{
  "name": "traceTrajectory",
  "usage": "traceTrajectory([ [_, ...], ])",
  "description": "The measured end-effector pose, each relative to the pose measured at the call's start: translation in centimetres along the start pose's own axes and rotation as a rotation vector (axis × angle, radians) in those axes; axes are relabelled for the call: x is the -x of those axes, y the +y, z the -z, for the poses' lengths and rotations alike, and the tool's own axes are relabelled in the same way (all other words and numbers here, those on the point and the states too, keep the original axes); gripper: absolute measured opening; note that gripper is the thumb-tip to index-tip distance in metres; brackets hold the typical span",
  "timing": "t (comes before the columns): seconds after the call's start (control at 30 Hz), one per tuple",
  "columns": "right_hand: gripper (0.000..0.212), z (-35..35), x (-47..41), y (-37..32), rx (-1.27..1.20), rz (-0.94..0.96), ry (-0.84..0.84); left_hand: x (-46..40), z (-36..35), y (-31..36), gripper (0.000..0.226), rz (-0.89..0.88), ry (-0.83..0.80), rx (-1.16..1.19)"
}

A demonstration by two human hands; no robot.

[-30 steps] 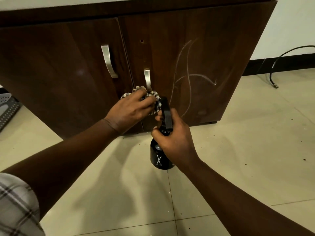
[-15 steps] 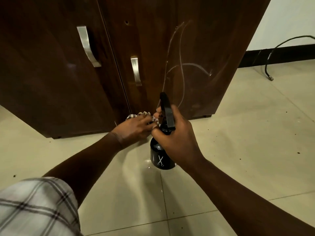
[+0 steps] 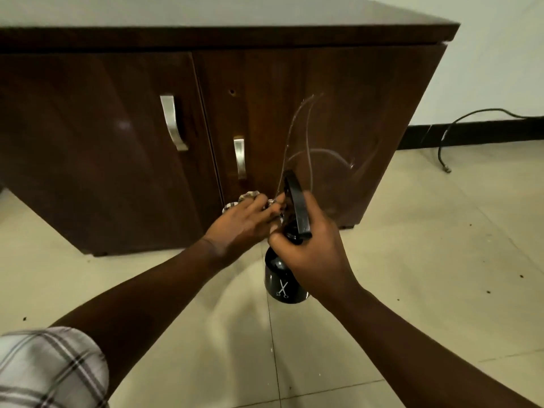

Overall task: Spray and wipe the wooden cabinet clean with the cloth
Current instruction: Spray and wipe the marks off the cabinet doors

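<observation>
A dark wooden cabinet point(image 3: 368, 119) with two doors and metal handles fills the upper part of the head view. White curved streaks mark its right door. My left hand point(image 3: 244, 222) presses a checked cloth point(image 3: 245, 198) against the lower part of the right door, just below its handle point(image 3: 240, 156). My right hand point(image 3: 309, 251) grips the neck of a black spray bottle point(image 3: 282, 284), upright, nozzle pointing at the door, just right of the cloth.
Pale floor tiles point(image 3: 426, 260) lie below and to the right of the cabinet. A black cable point(image 3: 459, 128) trails along the dark skirting at the right wall. The left door's handle point(image 3: 172, 122) sits higher up.
My left hand has slid the cloth down the right door from beside the handle to near the door's bottom. The spray bottle stays in my right hand. The view has tilted up.
</observation>
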State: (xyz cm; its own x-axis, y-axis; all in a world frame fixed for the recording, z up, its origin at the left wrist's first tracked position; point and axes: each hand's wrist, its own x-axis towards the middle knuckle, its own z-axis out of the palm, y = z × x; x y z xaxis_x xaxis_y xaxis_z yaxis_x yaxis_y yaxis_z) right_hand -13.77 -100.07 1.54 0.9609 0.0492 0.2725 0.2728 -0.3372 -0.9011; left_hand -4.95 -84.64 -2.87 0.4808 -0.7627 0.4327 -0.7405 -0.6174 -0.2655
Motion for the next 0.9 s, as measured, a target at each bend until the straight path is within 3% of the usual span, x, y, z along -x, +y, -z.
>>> traceTrajectory([
  [0.23, 0.036, 2.6, 0.7, -5.3, 0.029, 0.023, 0.022, -1.1, 5.6, 2.0, 0.081, 0.083, -0.018, 0.078],
  [0.33, 0.030, 3.7, 1.3, -7.1, 0.068, 0.010, 0.110, -0.3, 7.1, 3.5, 0.087, 0.076, -0.035, 0.054],
  [0.6, 0.016, 6.0, 3.9, -7.6, 0.092, -0.149, 0.334, 0.0, 12.2, 2.3, 0.071, 0.117, -0.018, -0.147],
  [0.9, 0.017, 4.2, 6.5, -5.6, 0.283, -0.269, 0.190, 1.6, 15.4, 0.7, 0.073, 0.184, -0.016, -0.231],
])
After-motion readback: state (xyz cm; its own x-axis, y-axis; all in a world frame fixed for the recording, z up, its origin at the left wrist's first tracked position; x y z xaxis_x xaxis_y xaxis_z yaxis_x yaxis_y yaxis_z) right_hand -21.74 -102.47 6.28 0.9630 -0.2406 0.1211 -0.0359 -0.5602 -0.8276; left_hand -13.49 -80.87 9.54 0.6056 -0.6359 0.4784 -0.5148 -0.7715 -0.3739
